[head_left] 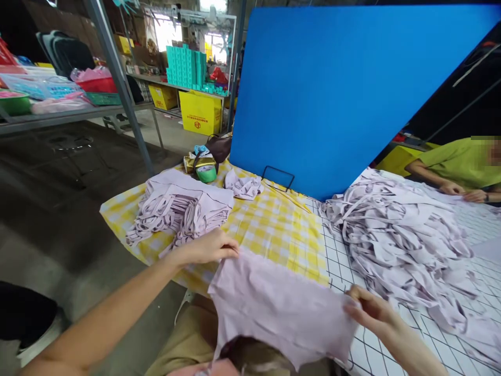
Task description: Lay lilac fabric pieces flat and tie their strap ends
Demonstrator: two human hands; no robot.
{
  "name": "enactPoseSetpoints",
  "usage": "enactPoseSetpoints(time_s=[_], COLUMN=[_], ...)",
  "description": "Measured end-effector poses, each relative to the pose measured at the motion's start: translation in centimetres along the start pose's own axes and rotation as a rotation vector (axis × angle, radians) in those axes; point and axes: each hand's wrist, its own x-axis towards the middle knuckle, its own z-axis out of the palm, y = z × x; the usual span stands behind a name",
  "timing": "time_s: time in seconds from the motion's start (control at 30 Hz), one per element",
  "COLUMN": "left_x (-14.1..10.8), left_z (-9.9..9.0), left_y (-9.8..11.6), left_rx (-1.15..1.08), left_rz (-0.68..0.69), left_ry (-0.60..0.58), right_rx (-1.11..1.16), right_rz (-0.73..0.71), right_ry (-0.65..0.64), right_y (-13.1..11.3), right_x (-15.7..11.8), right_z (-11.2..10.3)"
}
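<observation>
A pale lilac garment piece is stretched between my two hands over my lap and the table's near edge. My left hand pinches its upper left corner. At its right edge, my right hand grips the cloth between thumb and fingers. The lower edge hangs down with a curved cut-out, slightly blurred. Beyond my left hand lies a neat stack of matching lilac pieces on the yellow checked cloth. To the right of my right hand is a loose heap of lilac pieces.
A tall blue board stands across the table. Near its foot are a black wire frame, a crumpled lilac piece and a green tape roll. A co-worker handles cloth at far right. A metal post rises at left.
</observation>
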Motion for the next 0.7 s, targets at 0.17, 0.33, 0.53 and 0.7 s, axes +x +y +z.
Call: enactPoseSetpoints(time_s=[0.17, 0.33, 0.53, 0.7], left_x=[3.6, 6.2, 10.0, 10.5], left_z=[3.6, 3.6, 4.0, 6.2], left_y=[-5.0, -6.6, -8.8, -9.7], left_rx=[0.047, 0.066, 0.095, 0.234], left_rz=[-0.085, -0.106, -0.200, -0.300], left_ry=[0.104, 0.188, 0.295, 0.442], right_rx=[0.078, 0.015, -0.303, -0.472], right_rz=[0.105, 0.083, 0.072, 0.069], right_ry=[-0.040, 0.081, 0.240, 0.329], right_y=[2.8, 5.6, 6.1, 6.1], right_x=[5.0, 7.6, 11.5, 12.6], right_z=[2.9, 2.6, 2.8, 4.8])
